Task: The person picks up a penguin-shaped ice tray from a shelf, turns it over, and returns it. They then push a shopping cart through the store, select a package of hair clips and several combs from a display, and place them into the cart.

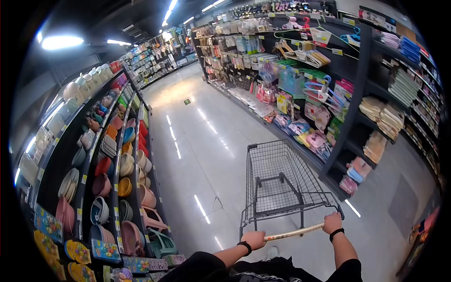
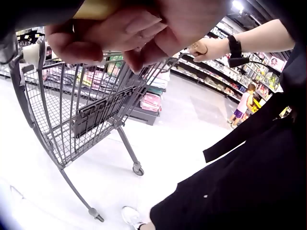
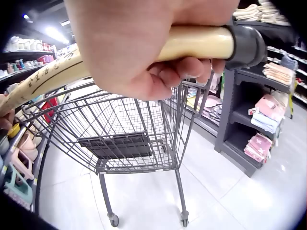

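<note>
A dark grey wire shopping cart stands in front of the person, with floor showing through its mesh. Its pale yellow handle bears printed lettering. The left hand grips the handle near its left end; the curled fingers show close up in the left wrist view. At the opposite end, the right hand is wrapped round the bar beside a dark end cap. In the right wrist view, the right hand has its fingertips curled under the handle. Both wrists wear black bands.
Shelves of bowls and basins line the left side. On the right, a rack holds hangers and packaged goods, and an end shelf with folded towels stands close to the cart. A person in pink is farther right. Glossy floor runs between.
</note>
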The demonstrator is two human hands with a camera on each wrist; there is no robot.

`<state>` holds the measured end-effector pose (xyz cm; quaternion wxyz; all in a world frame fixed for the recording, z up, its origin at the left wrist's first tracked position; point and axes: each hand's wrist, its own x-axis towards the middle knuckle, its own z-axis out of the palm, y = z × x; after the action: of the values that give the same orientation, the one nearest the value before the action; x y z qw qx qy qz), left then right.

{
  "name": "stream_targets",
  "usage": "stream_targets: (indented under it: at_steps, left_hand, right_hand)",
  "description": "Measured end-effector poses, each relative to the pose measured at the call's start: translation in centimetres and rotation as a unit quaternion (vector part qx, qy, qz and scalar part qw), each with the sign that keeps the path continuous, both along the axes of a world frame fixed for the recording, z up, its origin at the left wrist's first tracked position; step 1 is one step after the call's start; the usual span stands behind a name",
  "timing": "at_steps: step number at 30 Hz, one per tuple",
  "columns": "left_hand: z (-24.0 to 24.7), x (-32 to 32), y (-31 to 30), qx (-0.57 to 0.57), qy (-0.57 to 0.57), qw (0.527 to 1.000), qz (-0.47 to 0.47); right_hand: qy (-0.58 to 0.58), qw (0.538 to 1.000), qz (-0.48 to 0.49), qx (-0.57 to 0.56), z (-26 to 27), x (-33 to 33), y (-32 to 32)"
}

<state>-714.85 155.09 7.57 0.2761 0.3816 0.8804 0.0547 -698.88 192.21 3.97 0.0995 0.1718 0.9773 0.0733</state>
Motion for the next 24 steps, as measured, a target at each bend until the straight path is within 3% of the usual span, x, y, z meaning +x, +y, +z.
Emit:
stream_targets:
  at_steps: [11,20,24]
  left_hand:
    - [-1.6,-16.1,3.3,0.022,-0.006,1.000,0.010]
    - [-0.4,-25.8,0.6,0.022,-0.040,0.999,-0.018]
    - [-2.2,-30.1,-2.4,0.041,-0.015,0.998,-0.055]
  right_hand:
    - [-0.006,1.000,0.014,-0.024,-0.7,-17.1,4.5]
    - [-0.032,0.999,-0.009,-0.008,-0.8,-23.9,0.8]
    - [-0.043,0.999,-0.021,-0.016,-1.5,-25.8,-2.6]
